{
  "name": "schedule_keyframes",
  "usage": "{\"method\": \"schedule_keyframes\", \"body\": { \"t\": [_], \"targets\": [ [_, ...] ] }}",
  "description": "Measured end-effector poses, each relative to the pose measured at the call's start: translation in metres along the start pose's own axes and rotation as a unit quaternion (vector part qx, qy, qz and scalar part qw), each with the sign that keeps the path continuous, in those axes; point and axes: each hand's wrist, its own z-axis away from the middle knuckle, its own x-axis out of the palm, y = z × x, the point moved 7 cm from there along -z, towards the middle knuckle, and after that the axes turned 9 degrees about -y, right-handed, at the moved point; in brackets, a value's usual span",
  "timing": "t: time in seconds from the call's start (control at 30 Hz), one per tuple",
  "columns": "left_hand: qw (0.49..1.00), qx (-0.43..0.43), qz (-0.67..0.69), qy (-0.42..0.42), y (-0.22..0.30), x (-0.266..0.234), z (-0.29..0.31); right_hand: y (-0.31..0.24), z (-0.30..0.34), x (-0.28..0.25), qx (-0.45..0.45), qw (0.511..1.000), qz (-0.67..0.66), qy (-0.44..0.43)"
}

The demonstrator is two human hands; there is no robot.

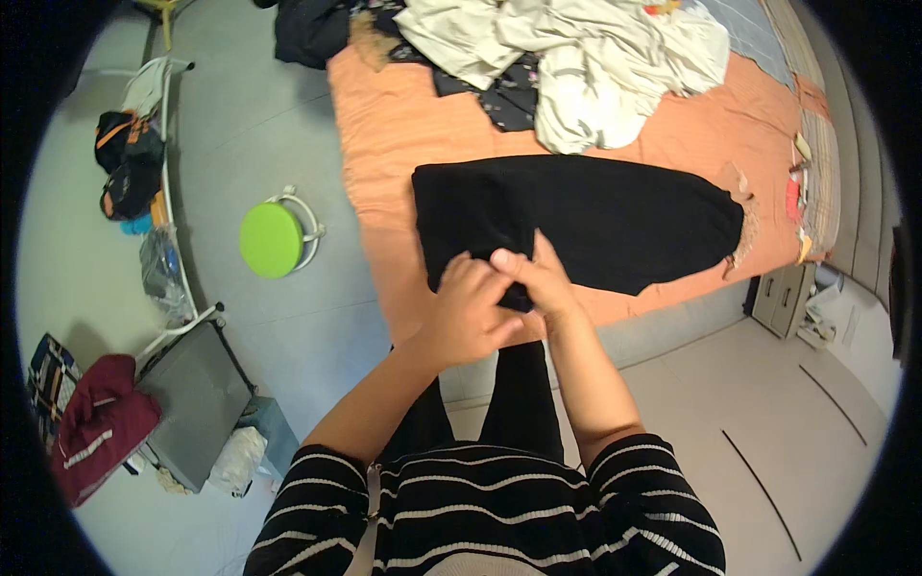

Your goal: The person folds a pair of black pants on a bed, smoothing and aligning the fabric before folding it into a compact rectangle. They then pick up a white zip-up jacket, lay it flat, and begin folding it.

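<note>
A black garment (615,216) lies flattened on the bed in front of me, its straight edge at the left and its narrower end at the right. Its exact kind is unclear. Both my hands are over its near left edge, close together. My left hand (466,307) has its fingers bent over the cloth and its thumb apart. Beside it, my right hand (545,283) has thumb and forefinger spread, the thumb tip near the left fingers. Black cloth shows between the two hands. Neither hand plainly grips it.
The bed has an orange sheet (384,125). Crumpled white cloth (595,86) and dark patterned cloth (507,101) lie at its far side. A green-topped stool (271,240) stands left on the floor. Farther left are a white rack (165,173), a grey box (197,403) and a maroon garment (106,422).
</note>
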Motion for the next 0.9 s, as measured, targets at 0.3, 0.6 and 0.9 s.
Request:
{"method": "schedule_keyframes", "body": {
  "t": [0.3,0.6,0.9],
  "targets": [
    [0.977,-0.179,-0.058,0.096,-0.062,0.057,-0.012,0.078,0.033,-0.191,0.123,0.962,0.071,0.234],
    [0.777,-0.401,0.432,0.219,-0.19,0.074,-0.005,0.069,-0.01,-0.147,0.073,0.875,0.375,0.298],
    [0.71,-0.355,0.598,0.108,-0.173,0.082,-0.022,0.015,0.035,-0.171,-0.029,0.759,0.524,0.385]
  ]
}}
